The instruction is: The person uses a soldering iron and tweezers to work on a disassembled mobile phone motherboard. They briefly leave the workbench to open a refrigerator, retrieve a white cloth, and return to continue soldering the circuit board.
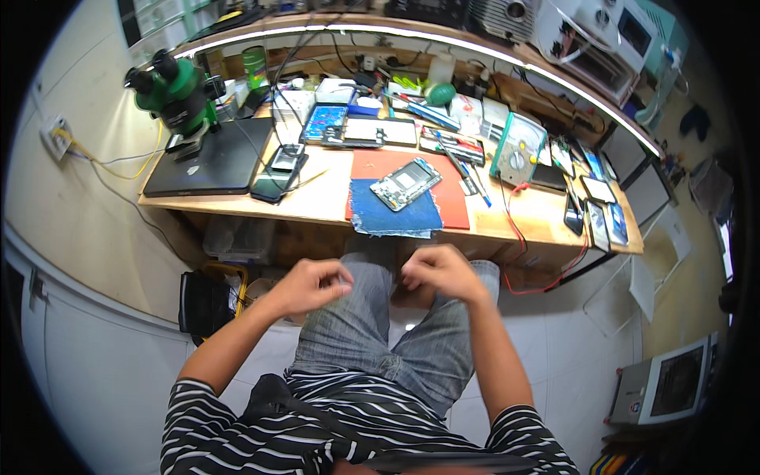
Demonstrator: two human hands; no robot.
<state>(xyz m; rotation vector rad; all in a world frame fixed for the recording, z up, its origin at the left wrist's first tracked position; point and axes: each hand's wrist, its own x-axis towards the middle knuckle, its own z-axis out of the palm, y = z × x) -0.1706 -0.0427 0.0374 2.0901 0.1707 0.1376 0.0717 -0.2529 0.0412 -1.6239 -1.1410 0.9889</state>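
My left hand (314, 286) hovers above my left thigh, in front of the table, fingers loosely bent and apart, holding nothing. Level with it, my right hand (445, 273) is above my right thigh with its fingers curled in; I see nothing in it. Both are off the tabletop. Nearest to them on the table, a folded blue denim cloth (388, 214) lies over a red mat (454, 207). An opened phone (406, 184) rests tilted across the cloth and mat, its inner metal frame and boards facing up.
At the left, a green microscope (176, 99) stands by a closed black laptop (207, 162) and a dark phone (279, 180). Right of the mat are a blue pen (481, 190), tweezers (467, 178) and an analog multimeter (518, 150) with red leads. Several phones line the right end.
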